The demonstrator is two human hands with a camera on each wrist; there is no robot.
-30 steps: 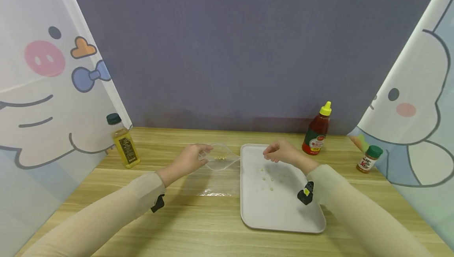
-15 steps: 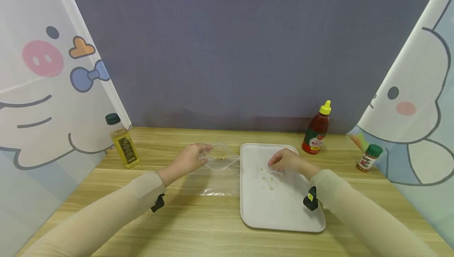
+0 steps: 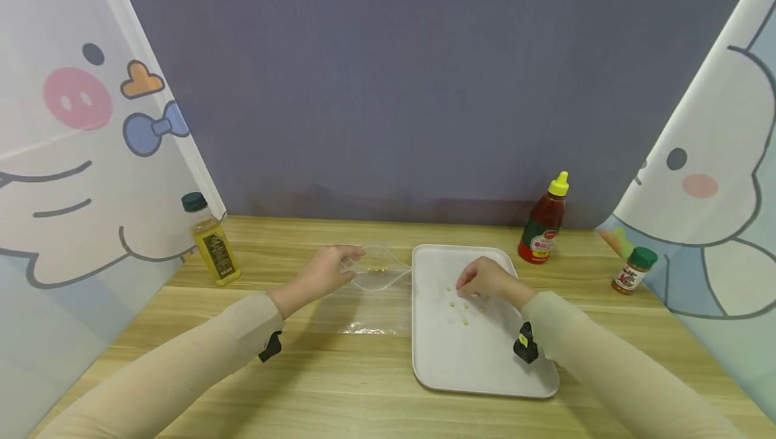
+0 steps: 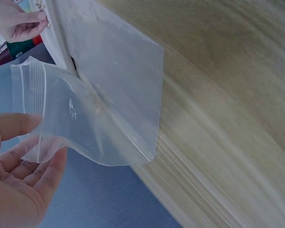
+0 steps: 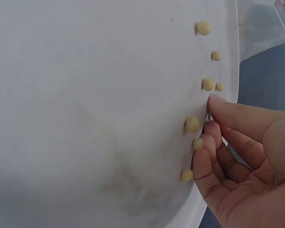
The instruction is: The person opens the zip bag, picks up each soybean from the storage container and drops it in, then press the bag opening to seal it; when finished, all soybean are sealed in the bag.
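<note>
Left hand (image 3: 321, 274) pinches the bag (image 4: 118, 102) beside the tray's left edge (image 3: 413, 324); right hand (image 3: 488, 281), narrowly bent, dips over the far half; cannot tell if holding.

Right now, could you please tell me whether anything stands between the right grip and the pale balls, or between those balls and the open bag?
Nothing visible blocks the right grip, which is right beside the pale balls. Between them and the open bag, only the tray's raised left rim stands in the way.

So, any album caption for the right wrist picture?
A bare right hand poised beside small, round, pale-yellow balls on an off-white rectangular tray.
</note>
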